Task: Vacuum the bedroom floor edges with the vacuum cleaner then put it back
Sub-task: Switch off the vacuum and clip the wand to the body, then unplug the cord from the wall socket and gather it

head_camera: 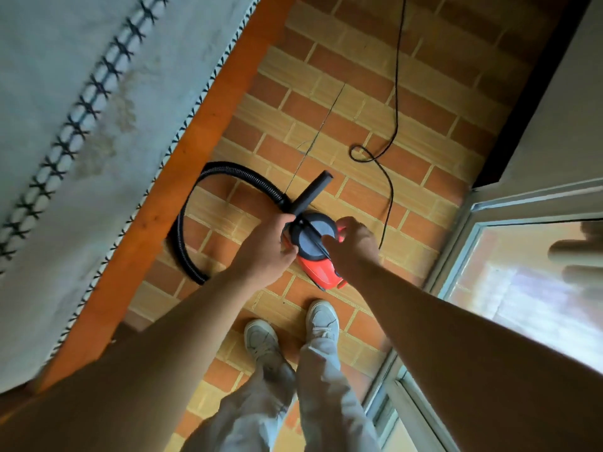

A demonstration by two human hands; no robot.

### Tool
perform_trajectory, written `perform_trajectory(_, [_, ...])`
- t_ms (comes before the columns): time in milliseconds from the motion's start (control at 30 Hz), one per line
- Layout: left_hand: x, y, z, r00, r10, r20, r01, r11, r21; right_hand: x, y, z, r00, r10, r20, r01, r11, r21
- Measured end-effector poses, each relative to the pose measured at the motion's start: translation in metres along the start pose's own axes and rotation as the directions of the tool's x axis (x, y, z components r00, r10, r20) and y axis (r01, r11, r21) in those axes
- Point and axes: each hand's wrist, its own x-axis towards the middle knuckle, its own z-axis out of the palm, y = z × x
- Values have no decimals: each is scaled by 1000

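Observation:
A small red vacuum cleaner [321, 270] with a dark round top [311, 234] is held above the brick-patterned floor, just ahead of my shoes. My left hand [266, 247] grips its left side where the black tube [311, 192] joins. My right hand [354, 244] grips the right side of the body. The black ribbed hose [191, 220] loops from the tube out to the left and back down beside the bed frame. The black power cord [390, 177] runs from behind my right hand across the floor to the top of the view.
A bed with a grey patterned cover [65, 125] and an orange wooden frame [182, 190] runs along the left. A glass door with a pale frame [470, 243] stands at the right, a dark skirting [522, 102] above it. The floor strip between them is narrow.

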Motion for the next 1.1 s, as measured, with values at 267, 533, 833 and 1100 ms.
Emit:
perform_trajectory(267, [-127, 133, -97, 999, 34, 42, -34, 999, 18, -143, -68, -134, 988, -151, -39, 146, 983, -114])
perform_trajectory(533, [-183, 206, -167, 991, 129, -35, -129, 992, 2, -223, -126, -212, 966, -245, -82, 224, 952, -206])
perform_trajectory(833, [-170, 231, -238, 935, 354, -34, -344, 924, 167, -251, -177, -269, 953, -249, -170, 162, 899, -407])
perform_trajectory(1100, [-127, 299, -289, 821, 565, -78, -482, 760, 436, -239, -218, -342, 897, -362, -254, 174, 817, -550])
